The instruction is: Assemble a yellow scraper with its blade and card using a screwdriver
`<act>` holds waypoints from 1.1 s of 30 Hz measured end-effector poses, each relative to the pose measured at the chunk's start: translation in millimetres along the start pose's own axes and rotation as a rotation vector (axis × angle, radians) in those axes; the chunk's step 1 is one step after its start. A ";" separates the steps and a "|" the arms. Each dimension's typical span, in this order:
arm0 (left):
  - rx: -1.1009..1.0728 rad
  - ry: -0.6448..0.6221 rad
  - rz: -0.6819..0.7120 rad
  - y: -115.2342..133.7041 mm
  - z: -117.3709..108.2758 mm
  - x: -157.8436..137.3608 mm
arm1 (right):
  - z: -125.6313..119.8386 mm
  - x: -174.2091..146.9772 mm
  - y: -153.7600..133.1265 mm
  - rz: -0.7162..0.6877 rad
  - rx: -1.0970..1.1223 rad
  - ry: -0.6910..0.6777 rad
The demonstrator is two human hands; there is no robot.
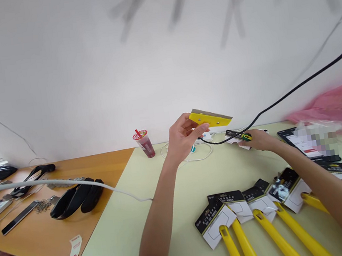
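Raised above the table's far side, my left hand [182, 137] pinches a yellow scraper head [210, 118] between thumb and fingers. Two screws show on its face, and a grey metal blade runs along its upper edge. My right hand [260, 139] is low at the back of the table, its fingers closed around a small tool with a green, yellow and black handle [246, 137]; its kind is not clear. Under that hand lies a black and white card [232, 135], partly hidden. Nearer me, several yellow scraper handles [275, 234] rest with black and white cards [216, 222] attached.
A drink cup [145, 144] with a red straw stands against the wall. Behind my hands, a black cable [295, 92] crosses. A tablet [307, 143] and pink cloth [334, 100] are at right. On the wooden table, a phone [19, 217] lies near a black case [70, 202].
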State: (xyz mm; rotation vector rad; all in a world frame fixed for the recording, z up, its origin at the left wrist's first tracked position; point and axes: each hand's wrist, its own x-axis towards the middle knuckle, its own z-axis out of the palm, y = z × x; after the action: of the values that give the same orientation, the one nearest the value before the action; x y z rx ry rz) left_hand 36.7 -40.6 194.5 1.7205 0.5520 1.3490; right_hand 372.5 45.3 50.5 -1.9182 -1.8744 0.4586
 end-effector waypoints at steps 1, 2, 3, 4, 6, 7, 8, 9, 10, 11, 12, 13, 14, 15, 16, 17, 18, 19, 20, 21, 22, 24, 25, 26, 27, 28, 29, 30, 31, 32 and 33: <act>0.005 -0.003 -0.005 -0.3 -0.2 0.0 | -2.7 -2.8 -3.4 0.029 0.016 -0.046; 0.008 -0.006 -0.011 -0.8 -0.5 0.0 | -4.9 -5.1 -6.4 0.059 0.038 -0.094; 0.012 -0.008 -0.017 -1.5 -0.8 0.1 | -6.8 -6.7 -8.8 0.089 0.072 -0.130; 0.015 -0.010 -0.024 -2.5 -1.2 0.4 | -8.4 -7.7 -10.5 0.112 0.114 -0.146; 0.014 -0.009 -0.035 -4.8 -1.8 1.2 | -10.5 -8.1 -11.6 0.140 0.201 -0.133; 0.008 -0.005 -0.038 -6.0 -1.9 1.8 | -11.3 -8.0 -11.3 0.151 0.236 -0.118; -0.002 0.003 -0.041 -7.3 -2.1 2.5 | -12.0 -8.1 -10.6 0.155 0.255 -0.103; -0.016 0.014 -0.044 -8.7 -2.2 3.3 | -12.8 -8.6 -9.8 0.146 0.271 -0.086; -0.032 0.029 -0.050 -10.4 -2.4 4.1 | -13.7 -9.6 -9.2 0.134 0.300 -0.065; -0.048 0.045 -0.061 -12.4 -2.8 5.0 | -14.7 -11.1 -9.1 0.124 0.353 -0.040; -0.066 0.065 -0.076 -15.0 -3.5 5.9 | -15.9 -13.0 -9.4 0.114 0.427 -0.013; -0.087 0.087 -0.098 -18.3 -4.5 6.9 | -17.1 -15.2 -10.5 0.105 0.519 0.011; -0.112 0.106 -0.128 -22.4 -5.8 7.8 | -18.4 -17.4 -12.1 0.098 0.623 0.031; -0.138 0.117 -0.170 -27.4 -7.2 8.6 | -19.5 -19.5 -14.1 0.094 0.724 0.042; -0.164 0.119 -0.220 -33.1 -8.7 9.3 | -20.5 -21.4 -16.5 0.090 0.812 0.038; -0.191 0.112 -0.270 -39.5 -9.9 9.8 | -21.3 -23.0 -18.9 0.082 0.885 0.027; -0.215 0.099 -0.315 -46.2 -10.6 10.1 | -21.9 -24.4 -21.2 0.071 0.942 0.011; -0.235 0.083 -0.350 -53.1 -10.6 10.2 | -22.2 -25.5 -23.3 0.058 0.982 -0.014; -0.251 0.071 -0.370 -59.8 -9.8 10.1 | -22.4 -26.3 -25.2 0.040 1.009 -0.042; -0.261 0.060 -0.384 -66.0 -8.2 9.9 | -22.4 -27.0 -26.8 0.023 1.022 -0.067; -0.264 0.049 -0.395 -71.7 -5.9 9.5 | -22.4 -27.5 -28.3 0.009 1.026 -0.088; -0.257 0.017 -0.416 -80.7 0.1 8.3 | -22.5 -28.6 -31.4 -0.020 1.015 -0.132; -0.250 -0.003 -0.424 -84.2 3.2 7.6 | -22.7 -29.4 -33.4 -0.035 1.003 -0.155; -0.241 -0.025 -0.430 -86.9 6.0 6.8 | -23.1 -30.5 -35.6 -0.052 0.989 -0.182; -0.229 -0.046 -0.434 -89.2 8.4 5.9 | -23.7 -31.8 -38.1 -0.071 0.977 -0.212; -0.212 -0.066 -0.434 -91.3 10.2 5.0 | -24.4 -33.5 -40.9 -0.089 0.966 -0.240; -0.191 -0.081 -0.428 -93.1 11.5 4.1 | -25.2 -35.4 -43.8 -0.102 0.955 -0.262; -0.166 -0.092 -0.415 -94.9 12.2 3.1 | -25.9 -37.3 -46.6 -0.112 0.945 -0.277; -0.138 -0.101 -0.395 -96.6 12.5 2.2 | -26.4 -39.3 -49.3 -0.124 0.934 -0.293; -0.109 -0.112 -0.374 -98.3 12.4 1.3 | -26.8 -41.1 -51.7 -0.134 0.925 -0.305; -0.083 -0.124 -0.353 -99.8 12.2 0.5 | -27.1 -42.7 -53.7 -0.142 0.913 -0.317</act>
State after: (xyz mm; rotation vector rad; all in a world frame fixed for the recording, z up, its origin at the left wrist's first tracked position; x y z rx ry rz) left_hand 64.2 8.8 111.4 1.5421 0.6825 0.9952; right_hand 338.5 1.2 98.8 -1.1313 -1.5247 1.3478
